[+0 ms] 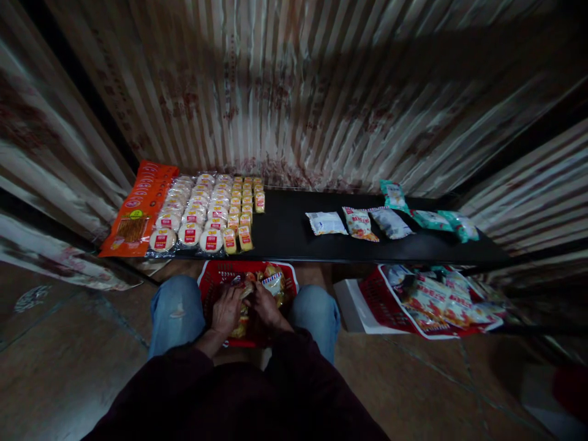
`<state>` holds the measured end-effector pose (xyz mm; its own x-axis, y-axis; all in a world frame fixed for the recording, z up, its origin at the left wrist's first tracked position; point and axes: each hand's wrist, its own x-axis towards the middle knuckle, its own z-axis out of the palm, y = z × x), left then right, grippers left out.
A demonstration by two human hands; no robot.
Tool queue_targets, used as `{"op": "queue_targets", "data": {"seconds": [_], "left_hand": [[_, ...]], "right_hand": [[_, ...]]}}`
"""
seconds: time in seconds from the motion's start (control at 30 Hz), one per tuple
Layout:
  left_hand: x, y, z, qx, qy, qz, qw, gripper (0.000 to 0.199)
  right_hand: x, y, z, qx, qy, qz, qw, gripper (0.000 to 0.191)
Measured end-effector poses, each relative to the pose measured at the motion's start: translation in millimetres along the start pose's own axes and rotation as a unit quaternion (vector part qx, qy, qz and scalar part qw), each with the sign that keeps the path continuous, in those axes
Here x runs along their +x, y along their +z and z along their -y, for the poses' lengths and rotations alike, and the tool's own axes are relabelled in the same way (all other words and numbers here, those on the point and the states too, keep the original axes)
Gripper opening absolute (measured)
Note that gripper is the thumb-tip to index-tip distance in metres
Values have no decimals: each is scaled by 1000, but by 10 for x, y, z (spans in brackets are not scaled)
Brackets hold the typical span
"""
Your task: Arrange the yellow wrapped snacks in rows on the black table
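Note:
My left hand [227,309] and my right hand [266,303] meet inside a red plastic basket [294,278] between my knees. Both have bent fingers closed around a small wrapped snack [248,290], mostly covered by them. Other yellowish wrapped snacks [239,331] lie below in the basket, along with a blue-and-white packet [272,283] beside my right hand. Just beyond, on a black shelf [285,226], stand rows of small yellow snack packs [245,237] and round white wrapped crackers [212,240].
A large orange bag [138,208] lies at the shelf's left end. White-and-red packets [359,223] and green packets [430,219] are spread toward the right. Below them, a second red basket [381,300] full of snack bags tilts beside a white box [356,309]. Striped curtains [294,92] hang behind.

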<state>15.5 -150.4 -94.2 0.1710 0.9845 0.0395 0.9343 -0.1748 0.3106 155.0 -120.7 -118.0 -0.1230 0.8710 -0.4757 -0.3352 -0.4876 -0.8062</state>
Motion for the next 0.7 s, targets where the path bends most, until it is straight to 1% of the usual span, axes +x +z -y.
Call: {"op": "queue_targets", "data": {"seconds": [0.07, 0.1, 0.2, 0.27, 0.33, 0.43, 0.57, 0.7], "left_hand": [[-54, 31, -15, -17, 42, -11, 999, 28], [-74, 46, -20, -26, 55, -14, 998, 29], [-115, 89, -21, -63, 85, -15, 994, 35], [-133, 119, -12, -89, 92, -19, 992, 37], [-145, 150, 2, -115, 84, -32, 989, 36], [-150, 192, 29, -147, 49, -54, 986, 33], [-138, 242, 72, -175, 14, -55, 983, 31], [-130, 297, 99, -182, -2, -57, 982, 32]], "right_hand": [[-35, 18, 4, 79, 25, -12, 997, 41], [-51, 22, 2, 99, 18, -15, 995, 41], [-77, 10, -24, 132, -32, -18, 991, 45], [-75, -9, -54, 153, -57, -17, 986, 48], [-63, -25, -85, 168, -68, -25, 983, 48], [-40, -35, -118, 167, -62, -41, 983, 48], [-27, -34, -130, 141, -44, -42, 988, 49], [-42, -24, -127, 157, -40, -42, 986, 52]]}}
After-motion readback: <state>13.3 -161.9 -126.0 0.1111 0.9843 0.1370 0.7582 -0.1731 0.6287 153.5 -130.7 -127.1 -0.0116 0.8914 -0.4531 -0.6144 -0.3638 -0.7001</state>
